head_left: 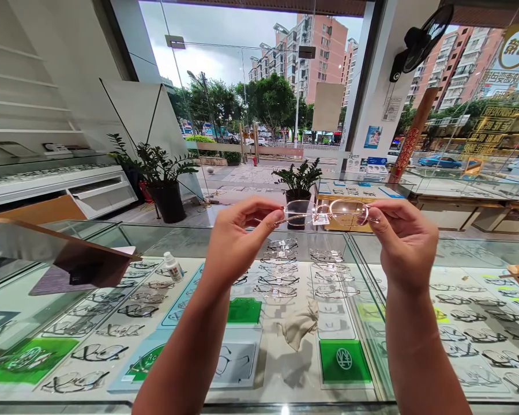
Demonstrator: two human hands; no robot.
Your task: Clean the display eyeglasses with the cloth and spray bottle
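A pair of thin-rimmed eyeglasses [348,211] is held up level over the glass display case, with a small white tag hanging near its bridge. My left hand [241,235] pinches one side of the frame between thumb and fingers. At the other side, my right hand [404,237] grips the frame the same way. Below them, a crumpled beige cloth [300,325] lies on the glass top. Rows of glasses [278,280] sit inside the case under my hands.
A white bottle [173,267] stands on the counter at the left, near a dark tilted panel [82,253]. Green cards [345,360] and more glasses fill the case. Potted plants [166,199] stand beyond it, before the glass storefront.
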